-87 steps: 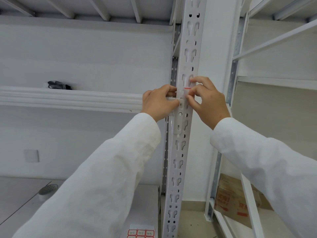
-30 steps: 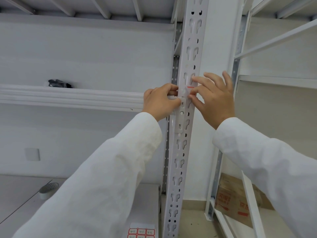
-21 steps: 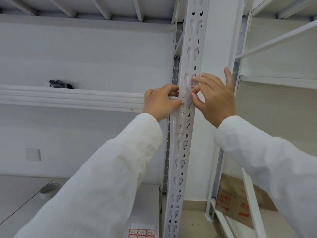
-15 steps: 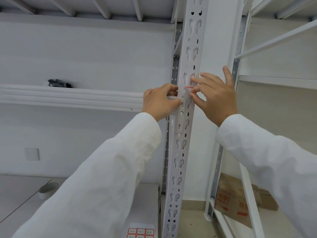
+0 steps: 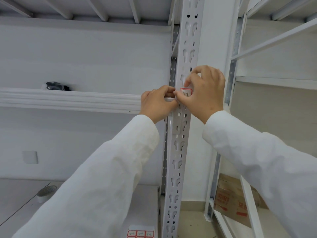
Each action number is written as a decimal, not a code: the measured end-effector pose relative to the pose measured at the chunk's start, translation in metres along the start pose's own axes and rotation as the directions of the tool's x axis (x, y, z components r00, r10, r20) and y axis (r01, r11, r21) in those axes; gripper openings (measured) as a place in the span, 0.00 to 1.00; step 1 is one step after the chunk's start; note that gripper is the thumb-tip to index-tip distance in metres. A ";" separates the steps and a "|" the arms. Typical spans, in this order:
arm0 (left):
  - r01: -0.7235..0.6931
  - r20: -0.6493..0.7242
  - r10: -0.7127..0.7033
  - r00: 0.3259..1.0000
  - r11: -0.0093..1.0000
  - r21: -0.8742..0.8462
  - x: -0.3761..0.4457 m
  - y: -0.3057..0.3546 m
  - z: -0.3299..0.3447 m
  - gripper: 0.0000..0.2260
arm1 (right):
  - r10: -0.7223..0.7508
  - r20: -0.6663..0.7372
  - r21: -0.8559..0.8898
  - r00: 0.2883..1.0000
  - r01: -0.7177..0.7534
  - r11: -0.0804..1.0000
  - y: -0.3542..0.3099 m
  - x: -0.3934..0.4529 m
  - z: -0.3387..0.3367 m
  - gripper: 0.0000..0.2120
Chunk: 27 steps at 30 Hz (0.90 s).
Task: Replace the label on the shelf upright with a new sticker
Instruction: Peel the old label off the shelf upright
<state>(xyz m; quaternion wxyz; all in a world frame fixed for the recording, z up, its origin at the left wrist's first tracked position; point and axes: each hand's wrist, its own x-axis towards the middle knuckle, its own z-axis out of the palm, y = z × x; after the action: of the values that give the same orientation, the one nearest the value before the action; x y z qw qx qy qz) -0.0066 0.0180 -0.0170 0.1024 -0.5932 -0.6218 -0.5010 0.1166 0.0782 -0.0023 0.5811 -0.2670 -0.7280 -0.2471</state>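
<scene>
A white perforated shelf upright (image 5: pixel 178 152) runs up the middle of the view. On it, level with the shelf beam, sits a small red-bordered white sticker (image 5: pixel 186 92) with handwriting. My right hand (image 5: pixel 205 93) curls around the sticker, thumb at its left edge and fingertips at its top. My left hand (image 5: pixel 157 103) is closed at the joint of beam and upright, its fingertips touching the upright just left of the sticker. What it pinches is hidden.
A sheet of red-bordered stickers (image 5: pixel 140 231) lies on the lower shelf at the bottom. A tape roll (image 5: pixel 45 193) sits lower left. A dark object (image 5: pixel 57 85) rests on the beam shelf (image 5: pixel 68 100). A cardboard box (image 5: pixel 231 201) stands lower right.
My right hand has moved left over the upright and curled its fingers. The sticker now shows its full face flat against the upright, where before only a red edge showed.
</scene>
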 end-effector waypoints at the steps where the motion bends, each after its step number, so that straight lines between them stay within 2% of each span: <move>1: 0.000 0.001 0.000 1.000 1.000 -0.002 0.000 0.000 0.000 0.14 | 0.030 0.012 0.002 0.999 -0.030 1.000 -0.002 0.000 0.000 0.11; 7: 0.000 0.007 0.000 1.000 1.000 -0.001 0.000 -0.001 0.000 0.15 | 0.197 0.056 0.078 0.979 -0.201 0.977 0.000 -0.005 -0.001 0.08; 15: 0.002 0.003 -0.002 1.000 1.000 -0.002 0.000 0.000 0.000 0.15 | 0.204 0.040 0.174 0.978 -0.208 0.963 0.001 -0.013 0.001 0.05; 20: 0.000 0.009 0.000 1.000 1.000 -0.002 0.000 -0.001 0.000 0.14 | 0.080 0.085 0.302 0.993 -0.102 0.948 0.016 -0.014 -0.006 0.12; 24: -0.002 0.005 0.002 1.000 1.000 0.003 0.000 -0.001 0.001 0.14 | -0.102 0.113 0.166 0.988 0.082 0.983 0.031 -0.010 -0.009 0.10; 27: 0.003 0.008 -0.003 1.000 1.000 0.001 -0.001 0.000 0.000 0.14 | -0.172 0.114 0.102 0.979 0.161 0.982 0.034 -0.007 -0.011 0.12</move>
<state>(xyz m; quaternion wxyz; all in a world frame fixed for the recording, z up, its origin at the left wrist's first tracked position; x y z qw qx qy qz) -0.0069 0.0175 -0.0177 0.0994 -0.5944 -0.6232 -0.4985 0.1489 0.0952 -0.0053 0.5246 -0.1926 -0.7925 -0.2443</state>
